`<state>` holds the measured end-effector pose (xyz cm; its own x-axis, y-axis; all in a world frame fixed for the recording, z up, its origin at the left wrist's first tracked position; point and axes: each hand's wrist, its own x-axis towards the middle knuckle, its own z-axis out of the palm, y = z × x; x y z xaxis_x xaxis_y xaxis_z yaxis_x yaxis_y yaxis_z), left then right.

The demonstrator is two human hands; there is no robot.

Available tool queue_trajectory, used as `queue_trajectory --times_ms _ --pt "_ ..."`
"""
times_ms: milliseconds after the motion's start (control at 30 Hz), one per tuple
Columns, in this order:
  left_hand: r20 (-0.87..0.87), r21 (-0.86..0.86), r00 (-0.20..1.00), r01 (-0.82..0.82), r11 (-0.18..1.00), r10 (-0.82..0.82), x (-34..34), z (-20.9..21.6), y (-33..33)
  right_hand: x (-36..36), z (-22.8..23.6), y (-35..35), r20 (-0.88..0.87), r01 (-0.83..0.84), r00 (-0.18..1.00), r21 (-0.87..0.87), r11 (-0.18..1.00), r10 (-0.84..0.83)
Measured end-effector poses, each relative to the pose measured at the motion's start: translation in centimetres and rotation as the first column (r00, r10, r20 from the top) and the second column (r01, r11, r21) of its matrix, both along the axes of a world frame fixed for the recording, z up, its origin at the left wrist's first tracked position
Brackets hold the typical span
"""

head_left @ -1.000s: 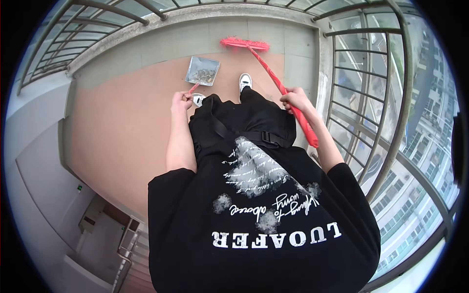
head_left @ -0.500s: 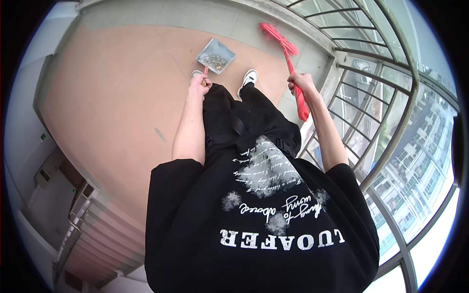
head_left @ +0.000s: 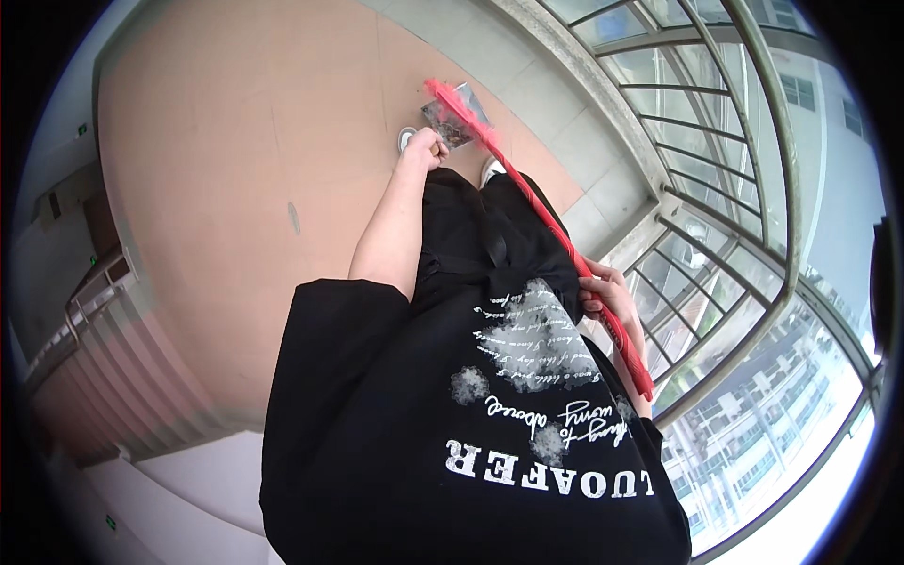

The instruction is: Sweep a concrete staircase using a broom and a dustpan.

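I am standing on a floor [head_left: 217,169] whose broad pinkish-tan surface is spreading out to the left of the dustpan [head_left: 474,105]. To the right of the dustpan, a border of grey tiles [head_left: 537,99] is edging the tan, thin joints running between them. My left shoe [head_left: 406,138] is resting just left of the dustpan; my right shoe [head_left: 491,169] is standing a little to its right and closer to me, my trousers [head_left: 513,212] hiding most of it. Well left of the dustpan and nearer me, a narrow greyish mark [head_left: 294,218] is showing. Whether the dustpan itself is touching the floor, I cannot tell.
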<state>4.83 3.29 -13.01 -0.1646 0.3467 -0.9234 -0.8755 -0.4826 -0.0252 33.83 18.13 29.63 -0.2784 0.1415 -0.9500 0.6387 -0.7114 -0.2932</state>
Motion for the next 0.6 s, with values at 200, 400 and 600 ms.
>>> queue_trajectory --times_ms 200,400,600 --pt "-0.002 -0.012 0.952 -0.307 0.952 0.307 4.5 0.0 -1.8 -3.9 -1.2 4.8 -0.086 -0.519 0.831 0.235 0.821 0.55" --pt "0.002 0.06 0.923 -0.385 0.921 0.385 12.0 1.8 -6.5 -12.6 -7.0 10.3 -0.003 -0.721 0.567 0.482 0.498 0.824" --pt "0.014 0.073 0.871 -0.49 0.868 0.491 12.0 0.6 -11.1 -20.6 -17.8 10.6 0.278 -0.794 0.54 0.481 0.372 0.794"
